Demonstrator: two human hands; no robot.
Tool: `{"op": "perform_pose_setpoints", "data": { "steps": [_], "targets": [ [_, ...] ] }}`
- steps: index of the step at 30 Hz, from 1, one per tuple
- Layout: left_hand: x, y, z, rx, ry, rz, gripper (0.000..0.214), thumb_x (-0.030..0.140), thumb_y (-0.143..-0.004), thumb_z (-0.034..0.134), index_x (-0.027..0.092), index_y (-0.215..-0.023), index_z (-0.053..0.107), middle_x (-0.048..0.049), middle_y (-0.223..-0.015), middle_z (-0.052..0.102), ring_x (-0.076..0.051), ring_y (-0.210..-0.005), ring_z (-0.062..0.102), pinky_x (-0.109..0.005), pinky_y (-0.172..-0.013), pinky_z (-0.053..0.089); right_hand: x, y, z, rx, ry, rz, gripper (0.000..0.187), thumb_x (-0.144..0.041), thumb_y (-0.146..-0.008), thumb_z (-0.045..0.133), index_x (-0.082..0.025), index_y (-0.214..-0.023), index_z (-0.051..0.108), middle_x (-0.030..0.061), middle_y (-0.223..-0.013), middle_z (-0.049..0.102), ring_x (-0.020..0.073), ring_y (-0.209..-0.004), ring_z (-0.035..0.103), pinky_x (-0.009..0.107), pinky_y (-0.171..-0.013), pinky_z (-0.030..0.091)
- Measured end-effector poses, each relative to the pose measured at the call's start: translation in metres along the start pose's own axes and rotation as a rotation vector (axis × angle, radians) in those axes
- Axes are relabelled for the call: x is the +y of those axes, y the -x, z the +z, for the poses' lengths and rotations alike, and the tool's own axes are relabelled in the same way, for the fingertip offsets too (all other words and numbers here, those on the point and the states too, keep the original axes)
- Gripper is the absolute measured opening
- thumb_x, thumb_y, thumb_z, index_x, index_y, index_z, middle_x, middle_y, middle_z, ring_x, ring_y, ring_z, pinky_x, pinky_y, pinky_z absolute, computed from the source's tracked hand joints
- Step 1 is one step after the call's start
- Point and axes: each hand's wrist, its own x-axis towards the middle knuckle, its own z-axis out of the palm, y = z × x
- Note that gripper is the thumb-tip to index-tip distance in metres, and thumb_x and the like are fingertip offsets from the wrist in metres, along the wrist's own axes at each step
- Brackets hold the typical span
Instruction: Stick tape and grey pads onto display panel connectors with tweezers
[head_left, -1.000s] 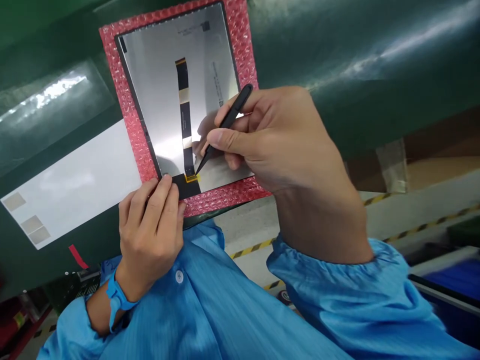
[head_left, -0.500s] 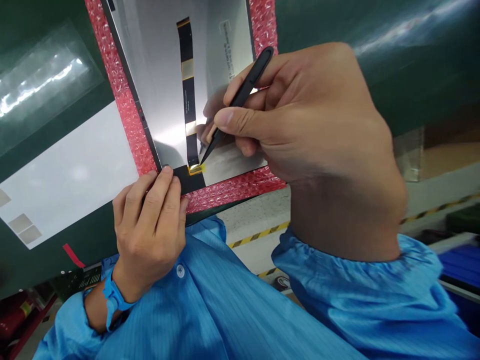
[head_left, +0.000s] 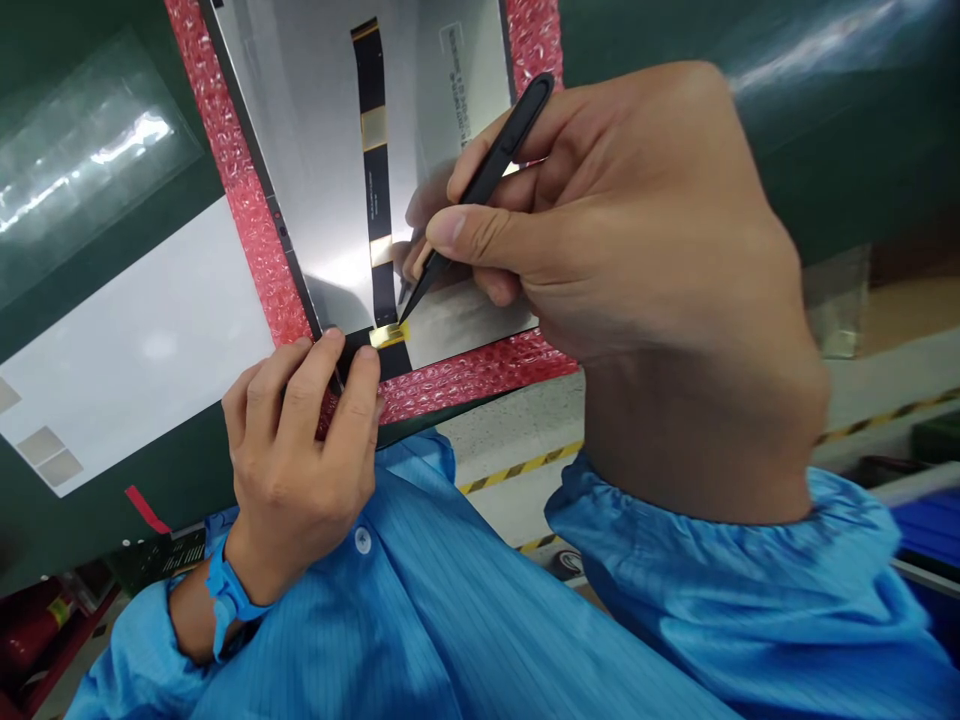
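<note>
My right hand [head_left: 600,210] is closed around black tweezers [head_left: 491,175], whose pointed tip reaches down to a shiny yellow tape piece [head_left: 388,335]. That tape sits at the lower end of a black flex cable [head_left: 378,185] with gold bands, which runs up the silvery back of a display panel [head_left: 300,130]. The hand and tweezers are mirrored in the metal. My left hand [head_left: 304,440] lies over the panel's lower left corner, fingers spread and empty, one fingertip close to the tape. Pink bubble wrap [head_left: 480,375] shows around the panel's edges.
A white sheet [head_left: 150,300] with grey squares lies left on the green mat [head_left: 67,545]. Above it is a clear plastic sleeve [head_left: 97,160]. A red tape strip [head_left: 148,510] is near the mat's front edge. Blue bins [head_left: 930,530] stand at the lower right.
A finger of my left hand has spread rightward, nearer the yellow tape. More of the tape shows, and it looks brighter. The tweezers stay at it, with only a slight shift.
</note>
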Motion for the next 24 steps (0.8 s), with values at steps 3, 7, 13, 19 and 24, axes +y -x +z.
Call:
{"op": "perform_pose_setpoints", "data": {
  "steps": [3,7,13,19,24],
  "targets": [
    [0.001,0.0,0.0,-0.011,-0.007,-0.007,0.034,0.012,-0.096,0.076,0.011,-0.13,0.074,-0.0196,-0.129,0.078,-0.035,-0.12,0.071,-0.05,-0.103,0.056,0.0,0.0,0.0,-0.004,0.0,0.003,0.032,-0.007,-0.079,0.079,-0.029,-0.062,0.063,0.0012,-0.053,0.061,0.0204,-0.045,0.048,0.036,-0.043,0.026],
    [0.001,0.0,-0.001,-0.035,-0.008,-0.021,0.037,0.013,-0.096,0.075,0.014,-0.134,0.073,-0.0186,-0.132,0.076,-0.035,-0.123,0.069,-0.051,-0.106,0.054,0.002,0.0,-0.001,-0.007,0.021,-0.01,0.028,-0.014,-0.079,0.083,-0.029,-0.064,0.065,0.0007,-0.055,0.061,0.0206,-0.047,0.048,0.036,-0.043,0.028],
    [0.002,-0.003,-0.001,-0.092,-0.043,-0.029,0.041,0.015,-0.099,0.071,0.016,-0.14,0.072,-0.0183,-0.134,0.073,-0.036,-0.125,0.065,-0.052,-0.108,0.05,-0.001,0.002,-0.001,0.019,0.055,-0.011,0.031,-0.007,-0.079,0.081,-0.029,-0.065,0.064,0.0018,-0.065,0.066,0.0195,-0.051,0.048,0.036,-0.047,0.03],
    [0.003,-0.004,-0.002,-0.098,-0.101,-0.014,0.039,0.016,-0.099,0.07,0.015,-0.138,0.072,-0.0182,-0.131,0.074,-0.036,-0.123,0.066,-0.052,-0.109,0.048,0.005,0.005,-0.003,0.097,-0.026,-0.08,0.033,-0.006,-0.077,0.085,-0.028,-0.067,0.062,-0.0002,-0.064,0.066,0.0194,-0.053,0.054,0.037,-0.053,0.043],
    [0.003,-0.003,-0.003,-0.158,-0.119,-0.016,0.045,0.015,-0.1,0.068,0.022,-0.145,0.068,-0.0159,-0.135,0.07,-0.035,-0.128,0.062,-0.057,-0.119,0.042,0.012,0.008,-0.002,0.103,-0.239,-0.07,0.04,-0.023,-0.073,0.1,-0.032,-0.066,0.062,-0.0011,-0.062,0.062,0.0201,-0.048,0.049,0.043,-0.055,0.051]
  ]
}}
